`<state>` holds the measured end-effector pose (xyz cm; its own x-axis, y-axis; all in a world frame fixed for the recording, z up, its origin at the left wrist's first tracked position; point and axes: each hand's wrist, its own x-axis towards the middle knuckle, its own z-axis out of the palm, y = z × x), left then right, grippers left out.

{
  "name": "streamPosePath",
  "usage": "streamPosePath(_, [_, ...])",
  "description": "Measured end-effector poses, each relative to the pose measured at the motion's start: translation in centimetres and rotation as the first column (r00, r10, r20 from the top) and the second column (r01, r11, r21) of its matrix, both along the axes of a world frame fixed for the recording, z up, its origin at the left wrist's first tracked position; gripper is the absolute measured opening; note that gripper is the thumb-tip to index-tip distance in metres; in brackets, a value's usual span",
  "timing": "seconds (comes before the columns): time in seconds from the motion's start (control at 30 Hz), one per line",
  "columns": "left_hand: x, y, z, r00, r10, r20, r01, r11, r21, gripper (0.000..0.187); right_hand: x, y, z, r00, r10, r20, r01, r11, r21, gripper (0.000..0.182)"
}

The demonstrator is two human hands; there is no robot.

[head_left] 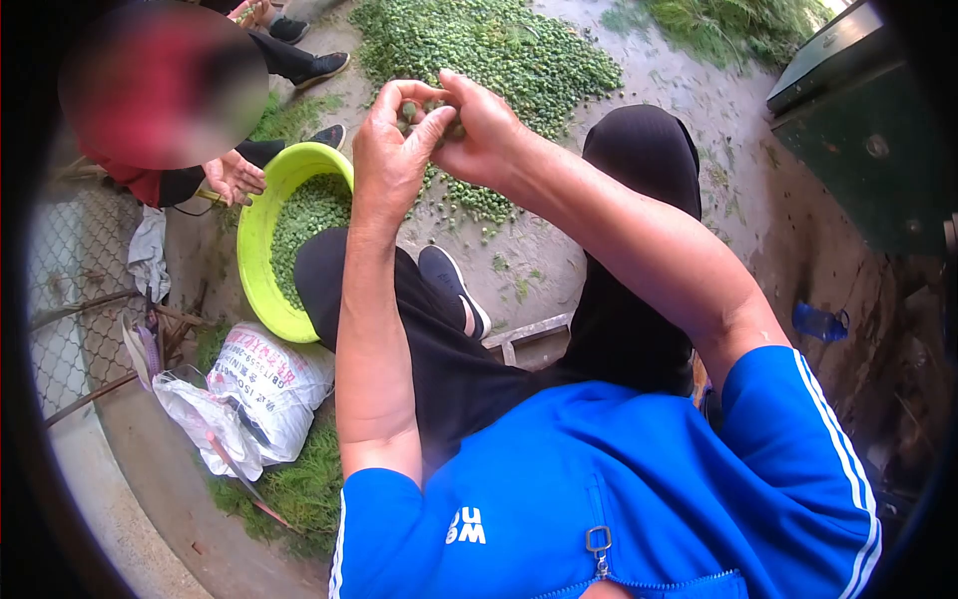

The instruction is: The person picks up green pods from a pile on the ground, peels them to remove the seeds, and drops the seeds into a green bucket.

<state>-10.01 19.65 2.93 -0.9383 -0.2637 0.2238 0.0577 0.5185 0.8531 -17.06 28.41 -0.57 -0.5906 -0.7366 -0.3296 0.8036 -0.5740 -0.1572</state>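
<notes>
My left hand (385,160) and my right hand (479,130) are raised together in front of me, thumbs close to each other. A few small round green cones (409,112) show between the curled fingers, and more (455,131) lie against my right palm. Below and beyond the hands spreads a large pile of the same green cones (489,55) on the ground. Left of my knee stands a yellow-green tub (251,235), partly filled with green cones (309,220). How many cones each hand holds is hidden by the fingers.
Another person's open hand (236,178) is beside the tub at left. A white printed sack (269,384) leans near my left leg on green sprigs (299,489). Leafy branches (728,35) lie at top right, near a dark green box (868,140). A blue bottle (820,321) lies at right.
</notes>
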Motion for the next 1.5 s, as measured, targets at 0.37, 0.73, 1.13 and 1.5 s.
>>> streamPosePath(0.37, [0.1,-0.5,-0.7,0.991,-0.048,-0.125,0.065,0.988,0.137,0.026,0.2,-0.4,-0.5,1.0,-0.003,0.015,0.004,0.998,-0.068,0.028])
streamPosePath(0.73, [0.6,-0.7,-0.3,0.986,0.025,-0.167,-0.01,0.996,0.09,0.025,0.1,-0.1,0.3,0.998,-0.003,-0.059,-0.003,0.996,-0.094,0.033])
streamPosePath(1.13, [0.5,1.1,0.0,0.97,-0.064,-0.235,0.015,0.978,-0.207,0.025,0.3,0.1,0.5,0.999,0.001,-0.047,-0.001,1.0,-0.017,0.035])
streamPosePath(1.5, [0.7,-1.5,0.1,0.968,-0.13,-0.216,0.241,0.234,0.942,0.026,0.7,0.5,1.7,0.995,0.019,-0.093,-0.015,0.999,0.039,0.053])
